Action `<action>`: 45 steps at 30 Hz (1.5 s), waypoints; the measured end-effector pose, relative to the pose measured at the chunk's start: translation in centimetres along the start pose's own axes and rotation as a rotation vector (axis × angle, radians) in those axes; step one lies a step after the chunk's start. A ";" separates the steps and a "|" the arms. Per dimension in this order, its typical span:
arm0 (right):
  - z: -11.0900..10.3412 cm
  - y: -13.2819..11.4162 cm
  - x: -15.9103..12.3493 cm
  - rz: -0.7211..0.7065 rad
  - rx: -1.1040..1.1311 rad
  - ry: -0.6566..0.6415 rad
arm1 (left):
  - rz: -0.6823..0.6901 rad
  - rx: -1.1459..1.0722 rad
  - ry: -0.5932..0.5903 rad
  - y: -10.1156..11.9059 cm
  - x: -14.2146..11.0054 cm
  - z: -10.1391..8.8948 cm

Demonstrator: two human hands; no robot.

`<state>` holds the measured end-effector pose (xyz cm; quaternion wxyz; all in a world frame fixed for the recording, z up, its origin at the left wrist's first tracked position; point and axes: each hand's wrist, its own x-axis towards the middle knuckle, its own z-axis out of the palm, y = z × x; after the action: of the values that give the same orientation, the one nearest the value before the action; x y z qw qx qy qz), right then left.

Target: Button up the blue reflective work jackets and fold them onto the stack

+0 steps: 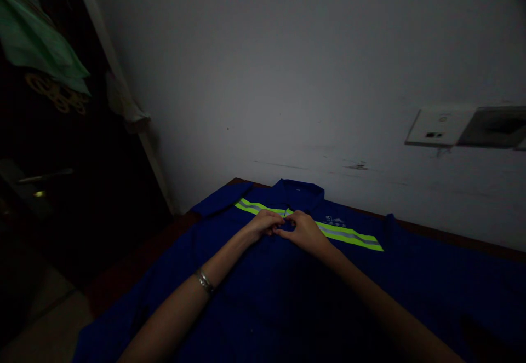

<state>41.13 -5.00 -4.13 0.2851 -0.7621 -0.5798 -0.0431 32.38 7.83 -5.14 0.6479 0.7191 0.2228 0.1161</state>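
A blue work jacket [246, 275] with a collar lies spread out, front side up. Across its chest runs a yellow-green reflective strip [353, 237] with a grey middle line. My left hand [265, 223] is closed on the jacket's front edge, just below the collar. Facing it, my right hand [303, 230] pinches the cloth at the same spot, thumb and forefinger curved together. The fingertips of both hands nearly meet where the strip breaks at the front opening. Whatever small part lies between the fingers is hidden. Small white print sits right of my right hand.
Behind the jacket rises a pale wall [267, 78] with scuff marks. A socket plate [438, 126] is on the wall at the right. On the left are a dark door with a handle [45, 177] and a hanging green cloth [36, 40]. The tabletop's reddish-brown edge [113, 281] shows.
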 end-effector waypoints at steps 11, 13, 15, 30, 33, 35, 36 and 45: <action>0.4 0.4 0.1 0.138 -0.043 -0.050 | 0.097 0.351 0.002 0.0 0.2 -1.1; 0.3 0.6 0.2 0.160 0.023 -0.038 | 0.095 0.402 -0.038 -0.4 0.5 -1.4; 0.2 0.8 0.2 0.172 0.080 -0.023 | 0.079 0.414 -0.070 -0.8 0.7 -1.5; -3.5 2.0 1.3 0.309 0.518 0.117 | 0.064 0.354 -0.485 2.3 -3.7 -1.3; -4.1 1.6 1.1 0.260 0.482 0.127 | 0.089 0.413 -0.473 1.0 -4.9 -1.2; -4.4 0.4 0.7 0.187 0.404 0.102 | 0.062 0.386 -0.439 0.0 -5.6 -1.5; -4.4 -0.4 0.4 0.140 0.359 0.074 | 0.043 0.355 -0.408 -0.5 -6.0 -1.8; -0.9 -3.9 -4.0 -0.087 0.102 -0.361 | -0.022 0.182 -0.229 -3.7 -9.0 -2.7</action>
<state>36.51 -8.22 -3.42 0.2124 -0.7160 -0.6555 0.1116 22.64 6.20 -7.28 0.6025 0.7809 0.1648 0.0055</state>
